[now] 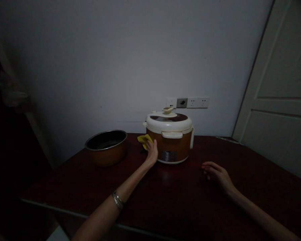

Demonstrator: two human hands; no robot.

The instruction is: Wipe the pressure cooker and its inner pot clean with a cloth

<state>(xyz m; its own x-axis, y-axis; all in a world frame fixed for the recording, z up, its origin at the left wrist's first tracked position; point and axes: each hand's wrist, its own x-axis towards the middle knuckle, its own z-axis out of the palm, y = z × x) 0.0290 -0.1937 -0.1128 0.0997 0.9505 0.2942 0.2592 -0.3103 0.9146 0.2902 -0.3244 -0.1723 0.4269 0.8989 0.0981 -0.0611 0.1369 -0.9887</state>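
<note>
A white and brown electric pressure cooker (170,140) stands on the dark red table with its lid on. My left hand (152,153) is at the cooker's left side, fingers on a yellow cloth (144,139) that lies against the cooker wall. Part of the cloth sticks out beyond the fingertips. To the right of the cooker, my right hand (217,174) is low over or on the tabletop, its fingers loosely bent with nothing in them. An inner pot (106,156), brownish outside and dark inside, stands upright left of my left hand.
The table (170,197) has its near edge below my forearms. Wall sockets (197,102) sit behind the cooker on a pale wall. A panelled door (281,127) rises at the right. Dim light hides detail at the far left.
</note>
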